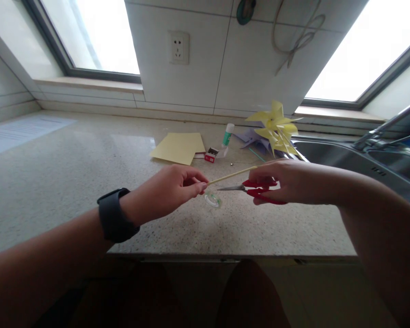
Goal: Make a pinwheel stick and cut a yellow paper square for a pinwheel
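A thin yellow stick stretches between my two hands above the counter. My left hand pinches its left end between thumb and fingers. The right end of the stick meets my right hand, whose fingers are also closed through the red handles of a pair of scissors. The scissor blades point left, just below the stick, and look closed. Under the stick, beside my left fingertips, is a clear roll of tape.
Yellow paper, a small red box and a glue stick lie beyond my hands. Yellow and purple pinwheels are beside the metal sink. A printed sheet lies far left.
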`<state>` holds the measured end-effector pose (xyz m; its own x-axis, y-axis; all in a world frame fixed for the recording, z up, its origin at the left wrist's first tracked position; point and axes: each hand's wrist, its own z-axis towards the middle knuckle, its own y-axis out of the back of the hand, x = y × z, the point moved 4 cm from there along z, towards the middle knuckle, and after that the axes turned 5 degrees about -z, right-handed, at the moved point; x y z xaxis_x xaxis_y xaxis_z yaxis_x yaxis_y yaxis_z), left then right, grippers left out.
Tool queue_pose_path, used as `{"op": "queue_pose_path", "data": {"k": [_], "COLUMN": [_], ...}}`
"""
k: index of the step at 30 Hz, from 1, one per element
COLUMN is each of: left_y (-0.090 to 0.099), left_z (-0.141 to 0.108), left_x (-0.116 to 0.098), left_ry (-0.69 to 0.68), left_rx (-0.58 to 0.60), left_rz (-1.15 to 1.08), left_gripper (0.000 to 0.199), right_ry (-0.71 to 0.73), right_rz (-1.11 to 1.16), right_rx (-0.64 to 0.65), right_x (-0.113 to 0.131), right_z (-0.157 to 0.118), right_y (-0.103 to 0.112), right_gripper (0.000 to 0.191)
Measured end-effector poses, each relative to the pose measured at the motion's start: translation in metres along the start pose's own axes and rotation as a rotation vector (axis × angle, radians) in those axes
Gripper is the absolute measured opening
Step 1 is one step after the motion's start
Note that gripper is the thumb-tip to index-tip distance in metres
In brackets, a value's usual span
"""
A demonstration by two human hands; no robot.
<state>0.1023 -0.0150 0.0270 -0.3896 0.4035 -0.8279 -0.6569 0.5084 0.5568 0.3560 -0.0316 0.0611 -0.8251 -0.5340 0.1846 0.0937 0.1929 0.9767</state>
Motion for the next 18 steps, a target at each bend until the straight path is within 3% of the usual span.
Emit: {"op": "queue_pose_path", "data": {"k": [3,13,18], "left_y": [0.000,-0.001,-0.002], "left_z": [0.000,0.000,0.000], "left_x": [-0.001,0.000,0.000], "left_ry": [-0.010,0.003,0.010], "left_rx": [0.004,0.015,0.029], "left_rz": [0.006,0.011,0.020], "left_gripper": [0.027,0.024,0.026], "right_ry": [0.022,0.014,0.033], "right_rz": [-0.019,-0.023,0.013], "right_rx": [0.115,0.116,0.131], "right_x": [0.003,0.008,0.009], "right_z": [0.009,0.016,0.016], "right_y": [-0.003,-0.001,-0.005], "right_gripper": [0.027,0.030,0.020]}}
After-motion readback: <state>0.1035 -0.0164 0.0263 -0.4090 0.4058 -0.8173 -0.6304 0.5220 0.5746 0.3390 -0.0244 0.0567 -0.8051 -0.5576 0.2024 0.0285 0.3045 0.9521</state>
